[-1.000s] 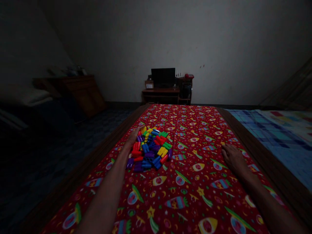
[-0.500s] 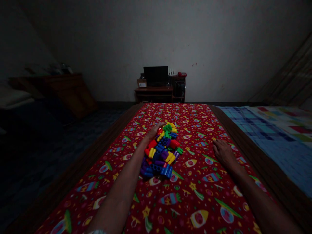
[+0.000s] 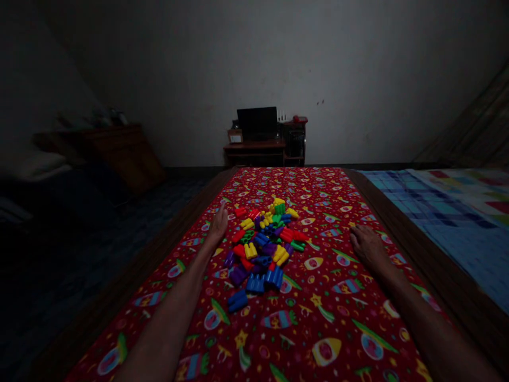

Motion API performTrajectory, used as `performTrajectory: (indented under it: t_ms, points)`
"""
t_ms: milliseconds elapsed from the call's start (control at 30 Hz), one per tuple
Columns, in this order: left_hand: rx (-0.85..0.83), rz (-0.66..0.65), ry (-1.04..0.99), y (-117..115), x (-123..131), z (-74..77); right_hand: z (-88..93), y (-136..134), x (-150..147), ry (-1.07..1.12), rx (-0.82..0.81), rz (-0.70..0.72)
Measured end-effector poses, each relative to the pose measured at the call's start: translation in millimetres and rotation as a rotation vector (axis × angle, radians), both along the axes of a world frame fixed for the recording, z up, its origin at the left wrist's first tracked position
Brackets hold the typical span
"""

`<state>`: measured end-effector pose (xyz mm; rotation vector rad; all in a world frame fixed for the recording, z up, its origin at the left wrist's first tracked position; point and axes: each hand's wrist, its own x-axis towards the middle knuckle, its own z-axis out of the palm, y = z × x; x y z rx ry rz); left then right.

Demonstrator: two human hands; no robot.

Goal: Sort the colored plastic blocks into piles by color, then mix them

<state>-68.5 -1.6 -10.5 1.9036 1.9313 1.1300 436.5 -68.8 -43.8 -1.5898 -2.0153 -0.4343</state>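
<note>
Nearest, the left forearm point(image 3: 170, 318) and right forearm point(image 3: 429, 313) cross the lower corners and cover parts of the red printed cloth point(image 3: 302, 329), patterned with rockets and stars. A brown surface point(image 3: 415, 249) shows along both sides of the cloth. Plastic building blocks point(image 3: 261, 240) lie in a loose, spread heap on the cloth, between the hands. Left hand point(image 3: 218, 223): on the left of the heap, just beside it, apart from the closest red pieces; held edge-on, finger spread cannot be told. Right hand point(image 3: 368, 246): palm down on the cloth, well apart from the heap, fingers loosely extended and close together. Blocks: joined tubes with hollow ends, glossy; red, yellow, green, blue, purple. Blue ones lie nearest, one blue block point(image 3: 237, 301) set off from the rest; yellow and green ones at the far end. Right, beyond the brown strip: blue checked sheet point(image 3: 437, 212). Left, dim: wooden cabinet point(image 3: 127, 154). Farthest: desk point(image 3: 252, 145) with dark monitor point(image 3: 257, 122) and cardboard box point(image 3: 235, 137), before a grey wall point(image 3: 350, 79).
</note>
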Motion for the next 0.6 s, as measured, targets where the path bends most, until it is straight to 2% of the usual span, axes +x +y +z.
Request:
performTrajectory:
  t_ms: [133,333,467,600]
  points:
    - [-0.111,0.01,0.254,-8.1,-23.8,-5.7,-1.3,-1.3,0.9,0.025,0.008,0.014]
    - [-0.279,0.05,0.537,-10.1,-67.1,-2.1,-2.7,-2.2,2.0,0.05,0.004,0.024]
    - [-0.204,0.039,0.376,-18.7,-67.3,6.9,0.0,-2.7,-0.3,0.035,-0.005,0.007]
    - [-0.062,0.033,0.205,-42.6,-47.4,9.8,1.8,-1.7,-2.2,0.023,0.007,0.013]
